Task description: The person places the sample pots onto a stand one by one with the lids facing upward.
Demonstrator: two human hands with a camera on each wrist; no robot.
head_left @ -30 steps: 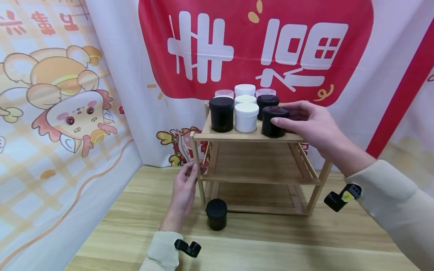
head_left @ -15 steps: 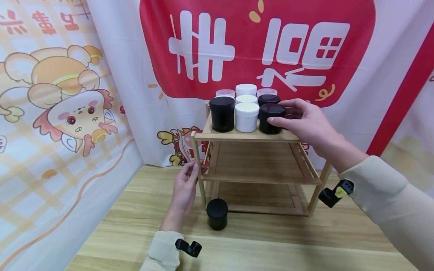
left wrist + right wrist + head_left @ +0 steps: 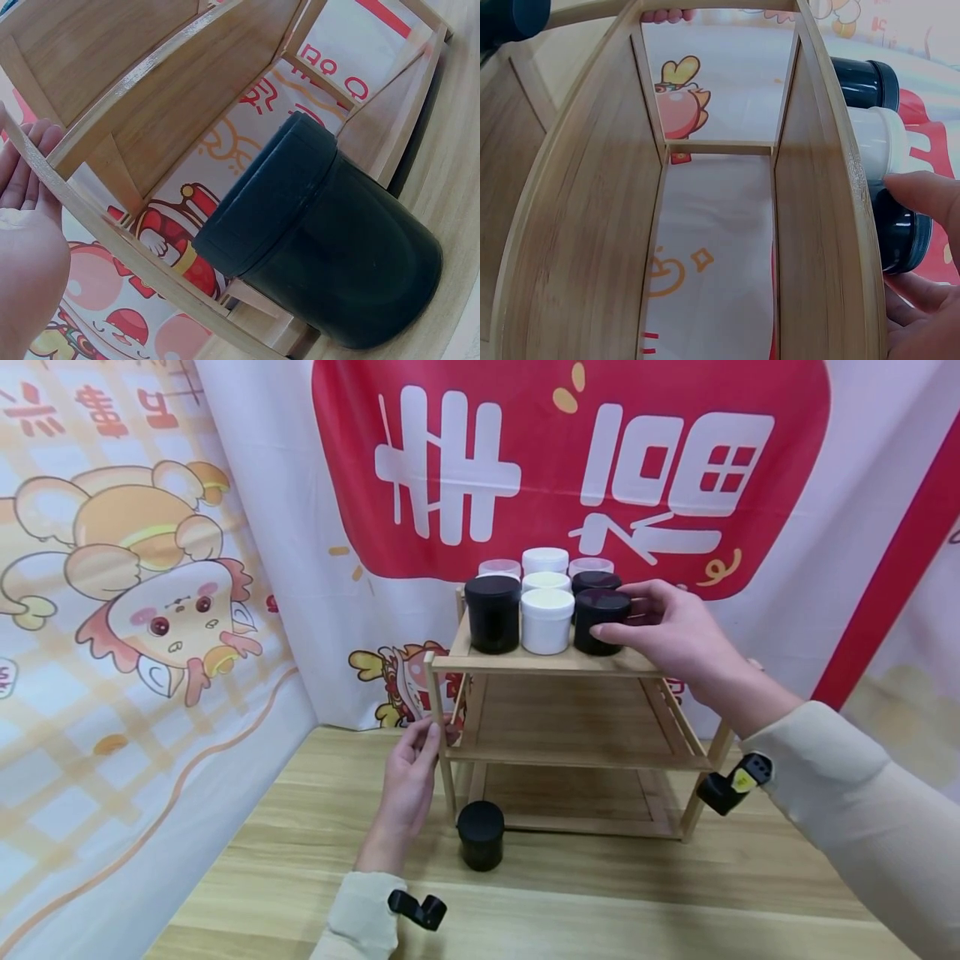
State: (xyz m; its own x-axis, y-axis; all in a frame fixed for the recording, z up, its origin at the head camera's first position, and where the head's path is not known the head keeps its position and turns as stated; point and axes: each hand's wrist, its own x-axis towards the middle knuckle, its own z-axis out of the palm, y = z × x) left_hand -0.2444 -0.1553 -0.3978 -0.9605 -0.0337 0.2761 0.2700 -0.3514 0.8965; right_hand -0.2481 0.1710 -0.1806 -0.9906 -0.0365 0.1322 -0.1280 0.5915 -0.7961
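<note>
A three-tier wooden shelf stands on the table. My right hand grips a dark lidded jar at the front right of the top tier, thumb at its front and fingers behind. That jar stands upright beside a white jar; a black jar is on the white one's left. My left hand holds the shelf's left front post, its fingers passing behind the wood in the left wrist view. Another black jar stands on the table by the shelf's front left foot.
Behind the front row are more jars: white ones, a dark one and clear-lidded ones. Printed curtains hang behind and to the left. Wooden table extends in front of the shelf.
My right hand has moved the dark jar slightly left and back on the top tier, up beside the white jar. The left hand and the jar on the table have stayed put.
</note>
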